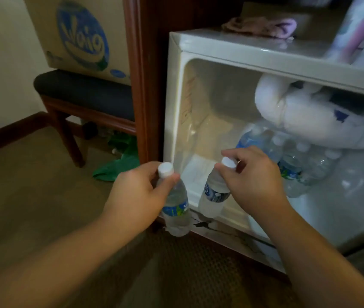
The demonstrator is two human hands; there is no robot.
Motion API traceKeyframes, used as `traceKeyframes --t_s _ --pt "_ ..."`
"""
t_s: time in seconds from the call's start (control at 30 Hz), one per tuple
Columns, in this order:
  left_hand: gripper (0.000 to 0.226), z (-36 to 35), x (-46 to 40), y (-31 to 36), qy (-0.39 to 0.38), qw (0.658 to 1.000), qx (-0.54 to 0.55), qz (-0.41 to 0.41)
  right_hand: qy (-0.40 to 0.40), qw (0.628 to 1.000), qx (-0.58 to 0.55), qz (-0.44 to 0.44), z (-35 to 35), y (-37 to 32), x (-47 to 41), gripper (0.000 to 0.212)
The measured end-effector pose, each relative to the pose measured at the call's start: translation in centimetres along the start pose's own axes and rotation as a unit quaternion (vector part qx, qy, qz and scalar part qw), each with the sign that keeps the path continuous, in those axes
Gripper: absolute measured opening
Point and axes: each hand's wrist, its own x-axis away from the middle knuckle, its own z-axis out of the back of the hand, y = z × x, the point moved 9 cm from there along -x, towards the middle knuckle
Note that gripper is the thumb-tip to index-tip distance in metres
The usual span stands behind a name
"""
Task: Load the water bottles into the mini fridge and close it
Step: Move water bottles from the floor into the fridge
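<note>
The white mini fridge (175, 103) stands open inside a dark wooden cabinet. My left hand (140, 194) grips a clear water bottle (176, 205) by its neck, just under the white cap, in front of the fridge's lower left corner. My right hand (254, 176) pinches the white cap of a second bottle (213, 194), which hangs tilted over the fridge's front sill. Several more bottles (292, 165) with blue labels stand together on the fridge floor at the right. The fridge door is out of view.
A white plush toy (305, 121) hangs across the fridge opening at upper right. A pink cloth (263, 26) lies on the fridge top. At left, a cardboard box (81, 34) sits on a padded wooden stool (83, 94); green cloth (118, 165) lies on the carpet.
</note>
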Motion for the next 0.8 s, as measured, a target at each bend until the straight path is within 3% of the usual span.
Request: traceKeyframes --t_s 0.1,0.37,0.6,0.7,0.8 --pt "0.017 0.1 -1.8 1.1 0.009 1.0 0.008 0.001 0.017 1.0 0.0 -0.023 -0.1 1.6 -2.0 0.033" --pt "0.039 0.0 -2.8 3.1 -0.019 0.999 0.023 -0.015 0.01 0.996 0.092 0.02 -3.8 3.3 -8.0 0.023" --pt "0.039 -1.2 -2.5 3.2 -0.041 0.999 0.027 -0.013 -0.013 0.979 0.197 0.046 -7.0 4.4 -12.0 0.021" --pt "0.034 -1.3 -2.4 3.0 -0.035 0.999 0.039 -0.011 -0.01 0.985 0.171 0.036 -7.4 4.9 -13.1 0.026" --pt "0.032 -1.1 -2.4 2.7 -0.03 0.999 0.041 -0.005 -0.065 0.988 0.137 -0.006 -8.2 5.3 -13.6 0.029"
